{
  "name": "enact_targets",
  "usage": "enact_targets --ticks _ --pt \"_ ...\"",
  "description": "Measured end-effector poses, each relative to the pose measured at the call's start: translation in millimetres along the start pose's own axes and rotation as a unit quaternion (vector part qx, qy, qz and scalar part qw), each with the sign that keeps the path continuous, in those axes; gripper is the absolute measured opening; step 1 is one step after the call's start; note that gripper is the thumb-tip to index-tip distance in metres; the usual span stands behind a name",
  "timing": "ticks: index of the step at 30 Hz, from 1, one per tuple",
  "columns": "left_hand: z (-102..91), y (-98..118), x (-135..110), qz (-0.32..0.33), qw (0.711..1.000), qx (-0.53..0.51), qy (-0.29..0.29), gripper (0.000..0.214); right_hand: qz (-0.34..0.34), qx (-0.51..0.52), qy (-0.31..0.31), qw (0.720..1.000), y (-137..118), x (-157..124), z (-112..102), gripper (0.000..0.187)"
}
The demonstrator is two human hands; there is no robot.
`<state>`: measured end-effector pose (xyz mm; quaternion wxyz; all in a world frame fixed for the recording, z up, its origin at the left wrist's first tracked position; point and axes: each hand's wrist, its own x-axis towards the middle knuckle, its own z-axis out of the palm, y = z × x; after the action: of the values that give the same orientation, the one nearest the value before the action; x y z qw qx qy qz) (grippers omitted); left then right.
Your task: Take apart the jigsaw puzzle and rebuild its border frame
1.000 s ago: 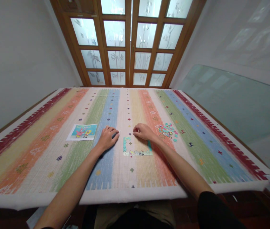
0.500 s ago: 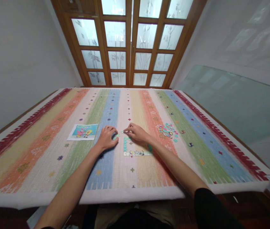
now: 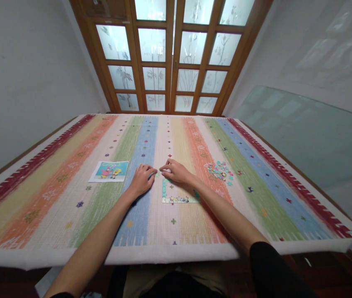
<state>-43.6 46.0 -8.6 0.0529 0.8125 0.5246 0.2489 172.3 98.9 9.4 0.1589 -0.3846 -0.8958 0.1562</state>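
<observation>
A partly built jigsaw frame (image 3: 176, 198) lies on the striped cloth (image 3: 54, 194) in front of me. My left hand (image 3: 141, 179) rests curled on the blue stripe just left of the frame. Its fingertips pinch a small greenish puzzle piece (image 3: 156, 174). My right hand (image 3: 176, 170) lies over the frame's upper left corner. Its fingers are drawn together and reach toward the same piece, so both sets of fingertips almost meet. Whether the right fingers grip the piece I cannot tell.
A heap of loose puzzle pieces (image 3: 220, 169) lies to the right of the frame. A printed cartoon reference picture (image 3: 109, 171) lies to the left. Wooden glazed doors (image 3: 169, 58) stand behind the table. A glass sheet (image 3: 312, 132) leans against the right wall.
My right hand has moved left from above the frame's top edge to its upper left corner. My left hand has shifted slightly up and right, so the fingertips have come together.
</observation>
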Motion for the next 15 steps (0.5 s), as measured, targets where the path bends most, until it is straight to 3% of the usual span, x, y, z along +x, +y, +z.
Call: enact_targets --ticks 9,15 --pt "2.3 1.7 -1.7 -0.005 1.000 0.003 0.004 0.017 0.029 -0.003 0.029 0.999 2.9 2.1 -0.2 0.024" --pt "3.5 4.9 -0.3 0.007 1.000 -0.001 -0.004 0.024 -0.042 0.037 -0.003 0.998 -0.1 2.8 1.6 0.022"
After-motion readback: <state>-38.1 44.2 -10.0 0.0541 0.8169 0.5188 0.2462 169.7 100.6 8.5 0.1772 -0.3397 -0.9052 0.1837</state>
